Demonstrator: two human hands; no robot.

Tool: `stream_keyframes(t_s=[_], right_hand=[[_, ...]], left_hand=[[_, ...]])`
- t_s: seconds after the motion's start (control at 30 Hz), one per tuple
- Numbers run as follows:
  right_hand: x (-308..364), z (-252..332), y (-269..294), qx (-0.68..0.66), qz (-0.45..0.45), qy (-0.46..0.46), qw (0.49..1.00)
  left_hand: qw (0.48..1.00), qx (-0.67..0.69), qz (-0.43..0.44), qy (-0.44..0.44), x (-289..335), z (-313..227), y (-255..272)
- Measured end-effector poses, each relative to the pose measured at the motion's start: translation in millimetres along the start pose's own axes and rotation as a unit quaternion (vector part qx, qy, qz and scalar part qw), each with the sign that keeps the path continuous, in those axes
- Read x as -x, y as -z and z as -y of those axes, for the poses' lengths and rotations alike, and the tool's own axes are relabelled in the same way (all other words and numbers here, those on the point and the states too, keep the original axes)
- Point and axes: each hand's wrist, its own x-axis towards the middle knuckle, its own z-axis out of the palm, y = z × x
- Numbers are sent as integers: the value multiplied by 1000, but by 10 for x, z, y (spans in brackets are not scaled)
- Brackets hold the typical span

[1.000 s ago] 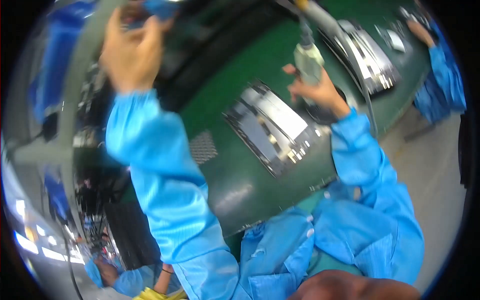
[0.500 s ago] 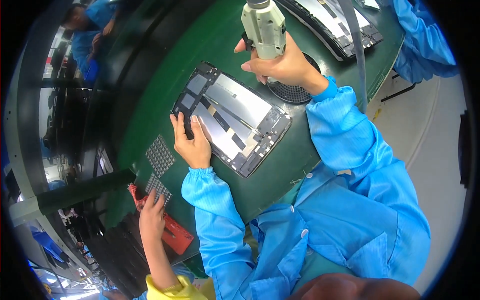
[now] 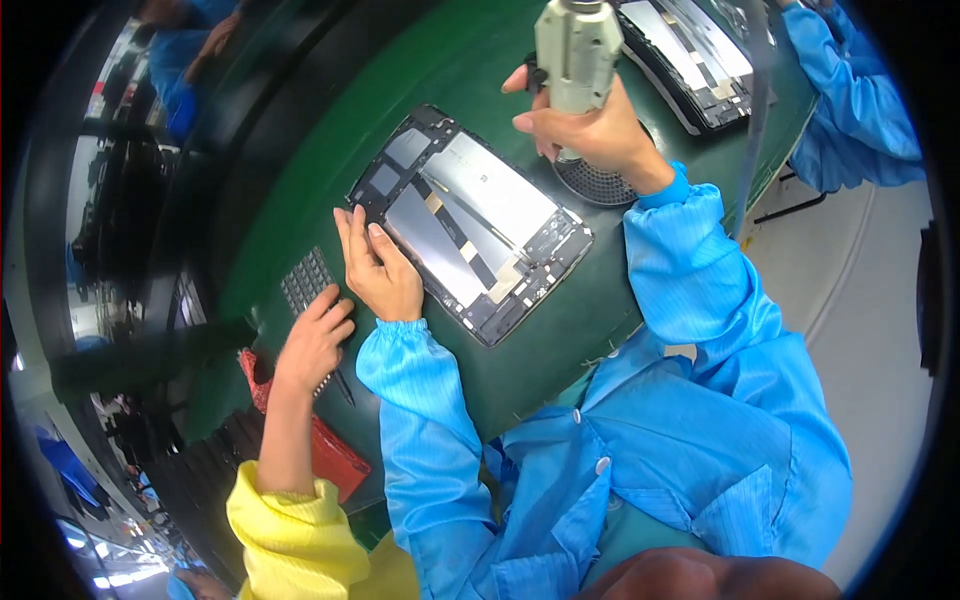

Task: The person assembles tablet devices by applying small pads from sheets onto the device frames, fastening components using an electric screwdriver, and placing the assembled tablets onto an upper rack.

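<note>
A tablet [image 3: 478, 190] lies on the green table with its back off, so metal plates, black frame and circuit parts show. My left hand [image 3: 385, 275] rests at its left edge, fingers stretched out and touching or nearly touching the frame. In my right hand [image 3: 615, 140] is a pale electric screwdriver [image 3: 578, 62], held upright with fingers wrapped round its body. Its lower end is mostly hidden by the hand, above a round black perforated dish [image 3: 590, 183] at the tablet's upper right.
Left of my arm, another person's hand [image 3: 312, 345] in a yellow sleeve reaches beside a gridded sheet of small parts [image 3: 308, 280]. A red case [image 3: 340, 460] lies nearby. Another opened tablet [image 3: 690, 55] sits at the far right, near a blue-sleeved person [image 3: 850, 100].
My right hand and the screwdriver have shifted right, still over the dish. My left hand's fingers have drawn closer together at the edge. The yellow-sleeved person's hand has moved farther onto the table.
</note>
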Motion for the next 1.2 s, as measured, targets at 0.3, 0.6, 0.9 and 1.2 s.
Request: stream_keyframes(t_s=[0.3,0.6,0.9,1.2], right_hand=[[182,336,-521,-125,54,108,985],[396,224,-1324,-92,223,-48,969],[365,132,-1396,-63,226,-60,970],[371,46,-1264,-54,254,-61,964]], left_hand=[[997,-65,-11,-26,-7,119,-12],[998,-46,47,-15,69,220,35],[999,-20,23,32,41,195,46],[969,-21,-177,-171,-670,-489,578]])
